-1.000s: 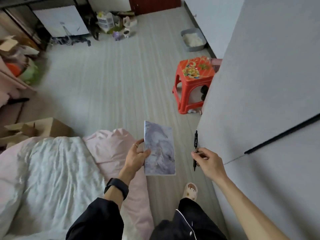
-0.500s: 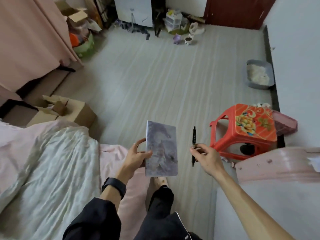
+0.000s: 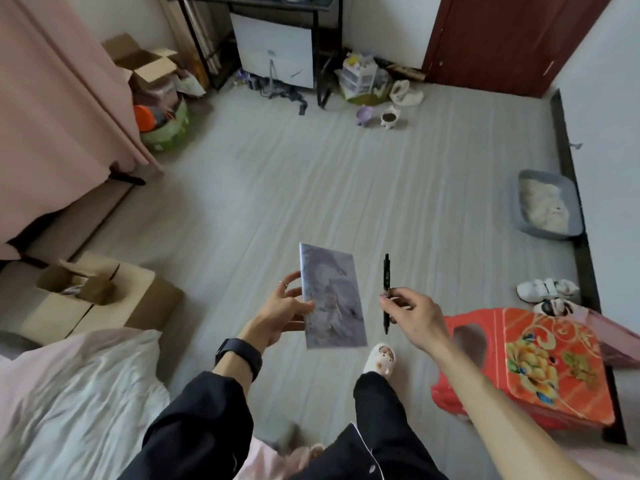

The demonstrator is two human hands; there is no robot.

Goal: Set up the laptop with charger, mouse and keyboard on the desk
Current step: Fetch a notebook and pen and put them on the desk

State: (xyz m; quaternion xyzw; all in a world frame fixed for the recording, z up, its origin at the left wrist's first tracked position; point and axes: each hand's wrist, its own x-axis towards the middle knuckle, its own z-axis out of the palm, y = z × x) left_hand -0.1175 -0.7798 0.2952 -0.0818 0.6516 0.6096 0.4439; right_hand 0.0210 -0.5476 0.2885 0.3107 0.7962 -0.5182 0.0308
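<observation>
Though flat, glossy marbled notebook [image 3: 332, 301] in left hand [image 3: 278, 315]

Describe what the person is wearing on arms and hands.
The left arm has a black sleeve that ends short of the wrist, where there is a black watch. A thin ring sits on one finger of the left hand. The right hand shows no ring or watch, and the right forearm is bare, with no sleeve in view.
</observation>
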